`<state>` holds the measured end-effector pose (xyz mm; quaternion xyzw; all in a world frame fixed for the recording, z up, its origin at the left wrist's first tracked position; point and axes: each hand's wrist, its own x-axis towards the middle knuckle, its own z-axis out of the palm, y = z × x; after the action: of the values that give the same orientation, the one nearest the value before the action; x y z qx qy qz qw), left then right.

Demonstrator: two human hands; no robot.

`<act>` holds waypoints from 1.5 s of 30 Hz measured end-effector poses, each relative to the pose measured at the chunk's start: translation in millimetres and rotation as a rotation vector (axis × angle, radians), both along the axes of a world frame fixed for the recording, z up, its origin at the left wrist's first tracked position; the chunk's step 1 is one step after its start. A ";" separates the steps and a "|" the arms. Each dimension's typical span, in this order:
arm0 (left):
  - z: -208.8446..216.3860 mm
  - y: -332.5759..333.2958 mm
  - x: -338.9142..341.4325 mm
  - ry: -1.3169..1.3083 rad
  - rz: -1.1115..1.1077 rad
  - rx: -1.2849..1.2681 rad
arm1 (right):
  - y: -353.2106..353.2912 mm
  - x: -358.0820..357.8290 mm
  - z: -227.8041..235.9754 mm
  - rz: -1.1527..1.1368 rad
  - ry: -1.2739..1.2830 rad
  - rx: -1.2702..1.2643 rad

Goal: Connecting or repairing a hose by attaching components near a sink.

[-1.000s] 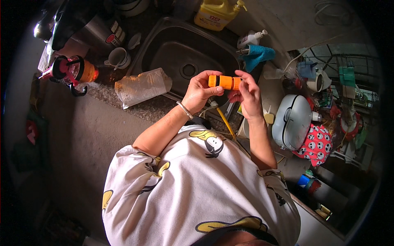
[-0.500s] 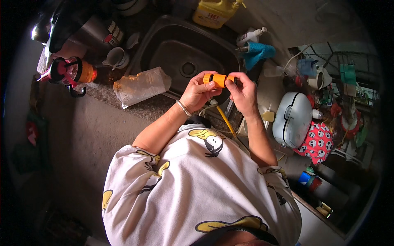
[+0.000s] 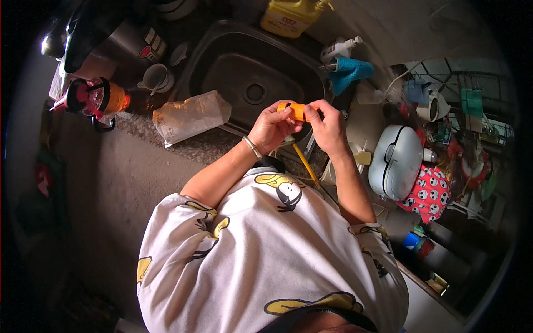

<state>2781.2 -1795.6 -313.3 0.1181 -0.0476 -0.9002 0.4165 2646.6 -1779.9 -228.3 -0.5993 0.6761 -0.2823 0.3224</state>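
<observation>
Over the near right part of the sink (image 3: 244, 119), I hold an orange cylindrical fitting (image 3: 297, 112) with dark parts, which looks like a hose connector. My left hand (image 3: 269, 130) is closed on its left end, thumb and fingers around it. The thumb and fingers of my right hand (image 3: 330, 127) pinch its right end, hiding most of that end. Just below my hands a yellow hose (image 3: 305, 165) slants down to the right. A crumpled clear plastic bag (image 3: 191, 117) lies left of my left hand, on the counter edge by the sink.
A white mug (image 3: 157, 77) and an orange-and-pink jug-like container (image 3: 102, 99) stand left of the sink. A yellow jug (image 3: 290, 19), a white pump bottle (image 3: 340, 49) and a blue cloth (image 3: 351, 73) are beyond it. On the right sits a pale grey lidded case (image 3: 395, 162).
The fitting's two orange parts, seen earlier with a dark gap between them, now sit closer together. My right hand has shifted slightly left and its grip has turned.
</observation>
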 end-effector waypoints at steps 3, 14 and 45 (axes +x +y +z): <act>-1.8 -1.3 2.4 -0.013 -0.040 0.028 | -0.4 0.1 4.8 0.231 0.124 -0.211; 7.3 -3.4 1.5 -0.076 0.013 -0.006 | 0.8 -3.6 1.3 0.059 -0.110 -0.072; -21.1 -16.4 21.2 0.285 -0.220 0.282 | 4.7 -25.7 -3.0 -0.056 -1.013 -0.044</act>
<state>2802.4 -1812.0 -334.4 0.0410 0.1252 -0.9455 0.2978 2620.9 -1775.2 -231.2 -0.3755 0.4443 -0.5604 0.5895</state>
